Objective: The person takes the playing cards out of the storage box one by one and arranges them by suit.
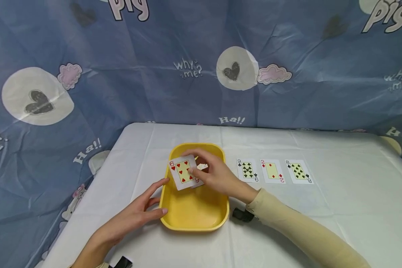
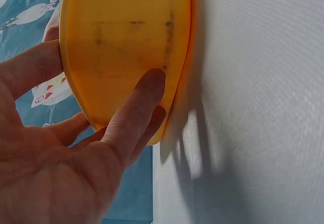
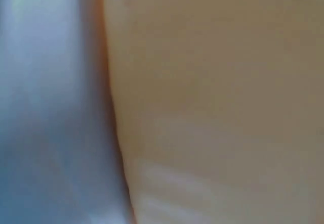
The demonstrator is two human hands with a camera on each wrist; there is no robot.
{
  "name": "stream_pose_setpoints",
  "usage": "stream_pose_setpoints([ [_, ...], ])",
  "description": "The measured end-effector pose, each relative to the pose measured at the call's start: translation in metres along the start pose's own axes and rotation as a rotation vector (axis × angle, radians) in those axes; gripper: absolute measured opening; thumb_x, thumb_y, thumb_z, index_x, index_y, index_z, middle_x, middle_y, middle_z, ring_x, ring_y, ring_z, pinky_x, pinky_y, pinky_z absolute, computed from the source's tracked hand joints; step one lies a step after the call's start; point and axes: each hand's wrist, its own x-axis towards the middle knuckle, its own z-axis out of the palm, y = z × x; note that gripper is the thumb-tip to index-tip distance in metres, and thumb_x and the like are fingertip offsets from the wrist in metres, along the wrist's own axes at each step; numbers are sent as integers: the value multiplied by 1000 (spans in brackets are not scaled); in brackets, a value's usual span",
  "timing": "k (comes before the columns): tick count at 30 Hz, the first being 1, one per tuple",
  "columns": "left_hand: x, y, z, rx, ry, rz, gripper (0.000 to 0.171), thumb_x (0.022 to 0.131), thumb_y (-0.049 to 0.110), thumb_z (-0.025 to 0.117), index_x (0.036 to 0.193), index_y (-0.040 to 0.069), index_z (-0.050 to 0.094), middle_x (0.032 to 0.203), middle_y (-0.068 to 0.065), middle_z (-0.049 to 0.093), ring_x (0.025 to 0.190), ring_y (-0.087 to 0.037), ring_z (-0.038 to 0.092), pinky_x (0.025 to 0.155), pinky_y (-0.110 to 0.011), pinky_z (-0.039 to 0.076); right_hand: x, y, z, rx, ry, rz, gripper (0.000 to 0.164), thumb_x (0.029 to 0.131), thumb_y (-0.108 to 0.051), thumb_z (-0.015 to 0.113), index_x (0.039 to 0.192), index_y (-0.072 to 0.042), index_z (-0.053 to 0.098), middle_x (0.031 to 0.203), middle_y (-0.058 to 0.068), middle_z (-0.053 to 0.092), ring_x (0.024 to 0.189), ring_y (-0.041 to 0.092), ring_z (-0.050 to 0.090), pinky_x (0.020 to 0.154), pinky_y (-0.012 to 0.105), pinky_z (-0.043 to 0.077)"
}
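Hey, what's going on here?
A person's right hand pinches a six of hearts over a yellow tray, while the left hand touches the tray's left side. To the tray's right, a nine of clubs, a two of diamonds and an eight of spades lie face up in a row on the white tabletop.

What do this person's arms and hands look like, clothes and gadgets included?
The left hand and right hand wear no gloves. A long beige sleeve reaches the right wrist; only a sliver of the left sleeve shows. A small black block shows near each wrist.
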Motion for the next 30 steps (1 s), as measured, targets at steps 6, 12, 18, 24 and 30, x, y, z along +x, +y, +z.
stream_pose_setpoints([
  [6,1,0,0,-5,-8,17,78,93,25,69,155,33,22,162,-6,14,138,-31,38,105,-58,32,-15,-3,-32,-16,116,80,48,91,-4,70,134,-23,56,123,0,54,85,20,66,66,33,54],
  [12,0,1,0,8,-4,22,78,93,25,69,155,34,22,158,-10,26,137,-31,40,104,-63,29,-38,3,-75,-51,196,147,51,90,-2,71,134,-22,55,118,8,55,84,25,67,61,38,56],
  [18,0,0,0,0,5,1,76,93,27,69,154,34,24,157,-13,29,137,-32,39,103,-59,34,-64,9,-116,-72,278,206,51,90,2,68,135,-13,51,112,15,57,81,27,66,57,39,56],
  [24,1,-1,0,-11,5,-4,75,93,27,68,154,33,24,159,-12,24,138,-33,38,102,-55,38,-91,8,-155,-209,348,249,50,92,1,66,138,-12,49,111,14,58,85,23,65,57,31,52],
  [30,2,0,0,-1,34,-27,75,92,28,70,153,35,27,160,-8,21,138,-32,38,102,-58,36,-118,9,-190,-262,329,336,53,92,5,63,140,-11,48,118,13,55,87,20,63,61,29,50],
])
